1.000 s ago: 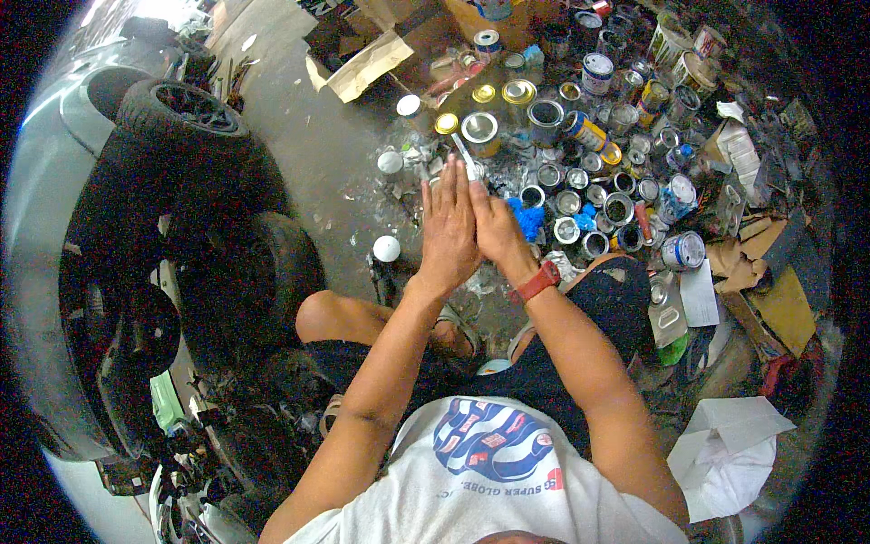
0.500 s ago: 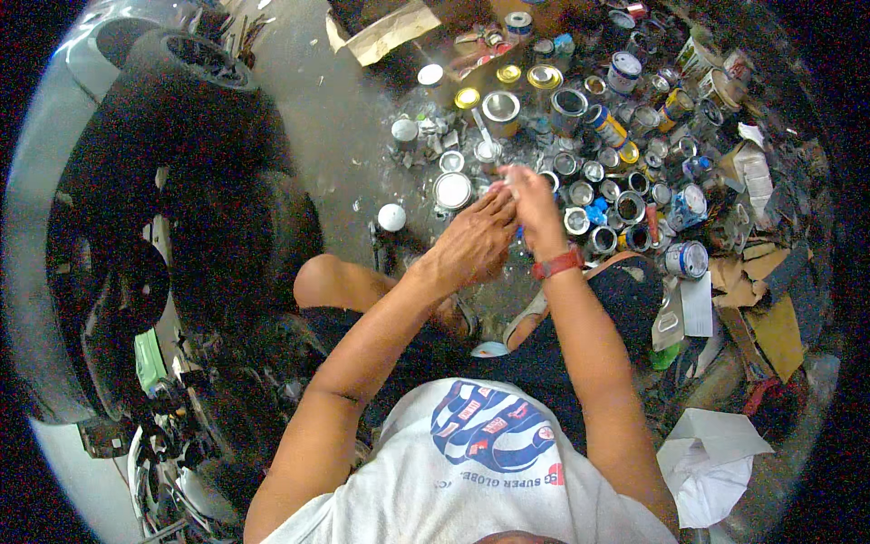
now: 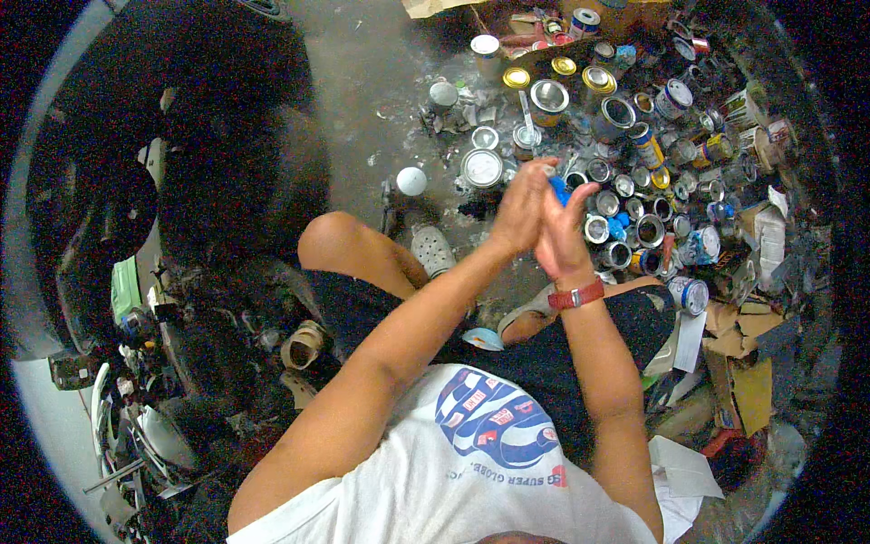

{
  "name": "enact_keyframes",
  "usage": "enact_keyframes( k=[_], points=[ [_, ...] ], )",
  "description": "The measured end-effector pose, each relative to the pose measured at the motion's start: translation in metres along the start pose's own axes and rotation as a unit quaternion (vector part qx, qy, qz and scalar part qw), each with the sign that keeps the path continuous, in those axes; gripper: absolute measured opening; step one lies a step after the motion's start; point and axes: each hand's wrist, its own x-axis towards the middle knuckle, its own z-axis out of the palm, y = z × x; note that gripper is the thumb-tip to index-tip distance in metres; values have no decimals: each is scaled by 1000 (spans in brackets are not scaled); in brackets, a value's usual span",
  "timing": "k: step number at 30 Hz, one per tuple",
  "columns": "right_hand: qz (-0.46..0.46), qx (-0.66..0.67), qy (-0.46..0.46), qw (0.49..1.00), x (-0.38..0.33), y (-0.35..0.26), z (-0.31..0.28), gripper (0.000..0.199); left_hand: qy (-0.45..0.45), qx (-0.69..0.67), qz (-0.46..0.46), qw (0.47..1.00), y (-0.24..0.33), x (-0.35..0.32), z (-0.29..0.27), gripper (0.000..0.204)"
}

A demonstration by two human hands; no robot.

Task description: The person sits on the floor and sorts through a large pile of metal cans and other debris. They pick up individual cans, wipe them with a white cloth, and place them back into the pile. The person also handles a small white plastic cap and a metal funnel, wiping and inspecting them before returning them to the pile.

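Both hands are lowering since the earlier frame, left hand [image 3: 518, 210] and right hand [image 3: 562, 238] pressing together, fingers closing around a small blue object [image 3: 559, 189] above the open paint cans [image 3: 625, 195] crowding the floor [image 3: 381, 82], none being handled yet.

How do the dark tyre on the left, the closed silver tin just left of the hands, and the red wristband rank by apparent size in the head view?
1. Dark tyre, by far the largest.
2. Closed silver tin.
3. Red wristband; it looks close to the tin and sits nearer the camera, so this order is unsure.
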Motion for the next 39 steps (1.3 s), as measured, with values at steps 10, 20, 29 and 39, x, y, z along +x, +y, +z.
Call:
enact_keyframes(
  k=[10,20,29,39],
  points=[
    [-21,239,-33,970,35,-12,-9,136,-7,-578,-310,754,24,-7,-9,75],
    [-85,-328,31,940,39,-2,-11,82,60,-519,-271,809,-4,32,-70,78],
    [-140,-474,227,839,60,14,-43,37,-160,-342,-258,889,61,2,-82,85],
    [-14,-352,276,894,64,29,-65,34,200,255,-206,923,-51,-18,-395,68]
  ],
)
